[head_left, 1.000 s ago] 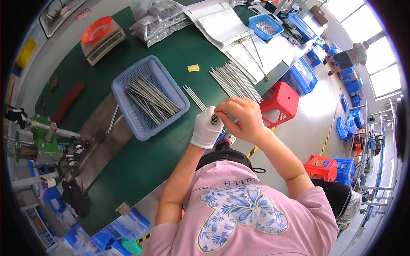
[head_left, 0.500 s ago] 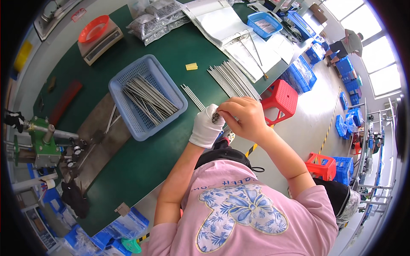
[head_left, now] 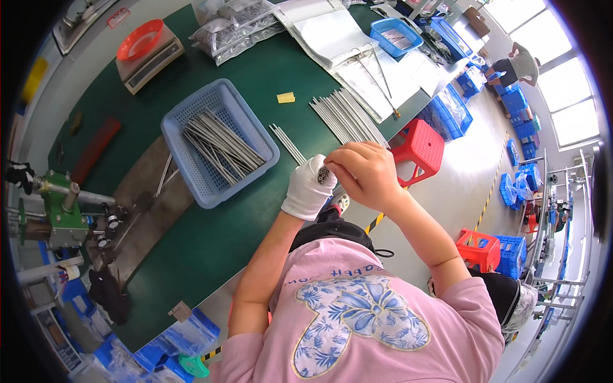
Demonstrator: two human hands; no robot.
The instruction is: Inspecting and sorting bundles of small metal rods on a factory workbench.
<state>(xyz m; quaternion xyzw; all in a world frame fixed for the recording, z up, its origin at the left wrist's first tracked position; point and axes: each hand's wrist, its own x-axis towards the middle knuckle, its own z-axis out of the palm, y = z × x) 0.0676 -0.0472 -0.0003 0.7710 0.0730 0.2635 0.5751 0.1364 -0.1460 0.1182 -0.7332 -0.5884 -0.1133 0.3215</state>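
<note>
Left hand (head_left: 308,189): white glove, fingers curled around a bundle of thin metal rods (head_left: 324,174), ends up, at table edge.
Right hand (head_left: 364,173): bare, fingertips pinched on bundle top.
Basket (head_left: 191,185): blue, rods inside, left of hands.

Single head-worn fisheye view, aimed steeply downward over green workbench (head_left: 268,83); hands seen close, edges bent near rim.

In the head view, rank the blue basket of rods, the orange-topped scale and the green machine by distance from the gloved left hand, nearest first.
From the left hand:
1. Blue basket of rods, just to its left on the green mat.
2. Green machine, at the bench's far left edge.
3. Orange-topped scale, at the far top-left corner.
</note>
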